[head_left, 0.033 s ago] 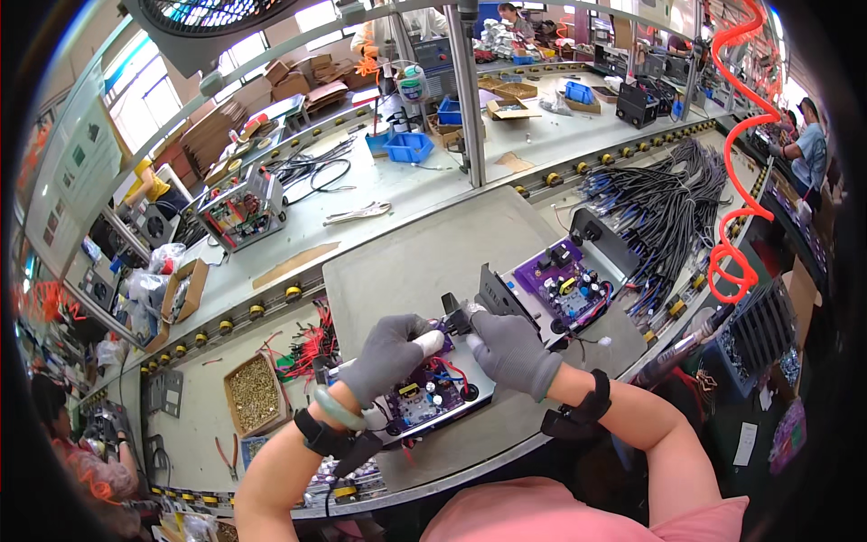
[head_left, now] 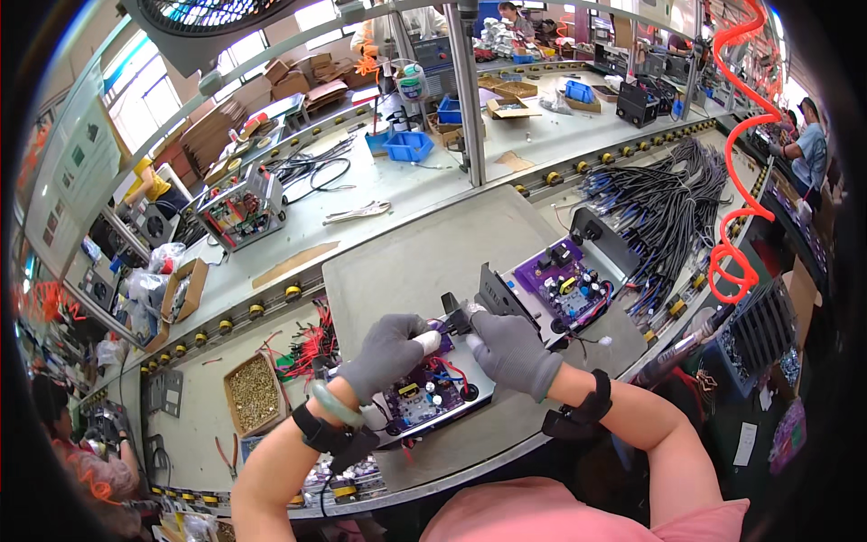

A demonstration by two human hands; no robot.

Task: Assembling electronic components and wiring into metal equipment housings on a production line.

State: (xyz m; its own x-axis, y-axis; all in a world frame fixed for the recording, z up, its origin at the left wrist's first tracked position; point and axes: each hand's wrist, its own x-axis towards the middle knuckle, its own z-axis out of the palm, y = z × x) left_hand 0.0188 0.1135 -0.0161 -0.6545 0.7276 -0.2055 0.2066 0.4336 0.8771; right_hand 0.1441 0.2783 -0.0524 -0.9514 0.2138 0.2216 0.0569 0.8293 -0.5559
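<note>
My left hand (head_left: 386, 355), in a grey glove with whitish fingertips, is closed with thumb and fingers pinching at a small black part (head_left: 457, 317). My right hand (head_left: 515, 354), gloved alike, grips the same part from the right. What exactly the part is, the fingers hide. Right below both hands lies a metal chassis with a purple circuit board (head_left: 414, 399), carrying capacitors and red and blue wires. My left hand covers its far left portion. To the right stands a similar unit with a purple board (head_left: 567, 282) and dark upright end panels.
A box of small brass-coloured pieces (head_left: 256, 394) and red-handled pliers (head_left: 228, 456) lie left. Red and black wires (head_left: 313, 345) sit beyond the left hand. Bundled black cables (head_left: 673, 203) fill the far right. An orange coiled hose (head_left: 736, 262) hangs there. A roller rail (head_left: 293, 294) crosses behind.
</note>
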